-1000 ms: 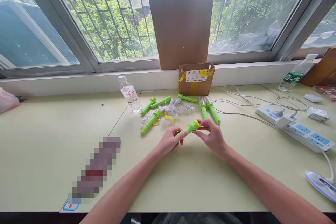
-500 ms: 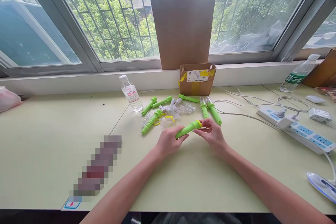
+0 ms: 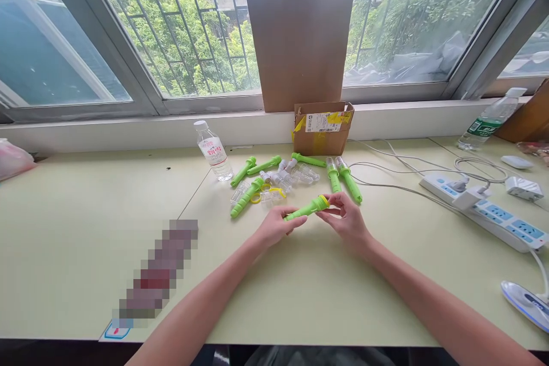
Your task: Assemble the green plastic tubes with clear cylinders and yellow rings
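My left hand [image 3: 278,225] is closed round a green plastic handle [image 3: 306,210], which tilts up to the right. A yellow ring [image 3: 323,201] sits at the handle's wider right end. The fingertips of my right hand [image 3: 345,218] pinch that ring. Just beyond my hands lie loose parts: another green handle [image 3: 247,198], clear plastic tubes [image 3: 271,198], yellow rings [image 3: 256,199] and small white pieces [image 3: 291,164]. To the right, two green handles [image 3: 349,183] with clear tops lie side by side.
Behind the parts stands an open cardboard box [image 3: 322,132]. A water bottle [image 3: 214,153] is at its left, another bottle [image 3: 490,120] at the far right. A power strip [image 3: 484,209] with cables occupies the right side. A pixelated object [image 3: 160,274] lies left of my arm.
My left hand and the handle's left end have risen slightly, so the handle lies a little flatter. My right hand stays at the ring. The loose parts have not moved.
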Demonstrator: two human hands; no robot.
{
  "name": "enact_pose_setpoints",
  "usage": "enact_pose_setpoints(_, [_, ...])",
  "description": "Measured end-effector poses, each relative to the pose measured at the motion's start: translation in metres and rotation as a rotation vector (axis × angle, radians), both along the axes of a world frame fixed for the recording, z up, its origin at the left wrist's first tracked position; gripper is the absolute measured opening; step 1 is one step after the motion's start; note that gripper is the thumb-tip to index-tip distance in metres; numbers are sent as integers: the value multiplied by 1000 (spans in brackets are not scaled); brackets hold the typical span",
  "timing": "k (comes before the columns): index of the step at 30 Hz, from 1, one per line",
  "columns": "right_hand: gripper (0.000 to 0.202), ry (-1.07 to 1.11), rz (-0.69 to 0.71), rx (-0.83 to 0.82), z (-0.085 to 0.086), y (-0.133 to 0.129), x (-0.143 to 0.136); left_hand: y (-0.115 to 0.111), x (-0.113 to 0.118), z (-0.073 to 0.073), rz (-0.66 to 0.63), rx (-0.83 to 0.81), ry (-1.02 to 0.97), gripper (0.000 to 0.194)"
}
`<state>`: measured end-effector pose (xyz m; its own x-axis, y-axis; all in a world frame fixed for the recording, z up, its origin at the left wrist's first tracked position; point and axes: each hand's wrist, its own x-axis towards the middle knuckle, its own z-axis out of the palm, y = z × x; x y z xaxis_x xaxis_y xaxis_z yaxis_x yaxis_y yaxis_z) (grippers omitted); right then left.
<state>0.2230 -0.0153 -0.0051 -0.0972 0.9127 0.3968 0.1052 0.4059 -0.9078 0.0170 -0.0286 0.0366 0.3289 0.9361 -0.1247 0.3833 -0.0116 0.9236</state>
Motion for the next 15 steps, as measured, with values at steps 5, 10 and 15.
enact_pose_setpoints(5, [33,-18,-2,41,0,0,0,-2,3,-2,9,-100,-38,44])
enact_pose_setpoints(10, [32,45,-52,-1,-2,1,-1,-1,7,-14,181,344,81,39])
enact_pose_setpoints(15, [35,135,-66,-44,0,1,-3,2,5,-26,319,863,259,27])
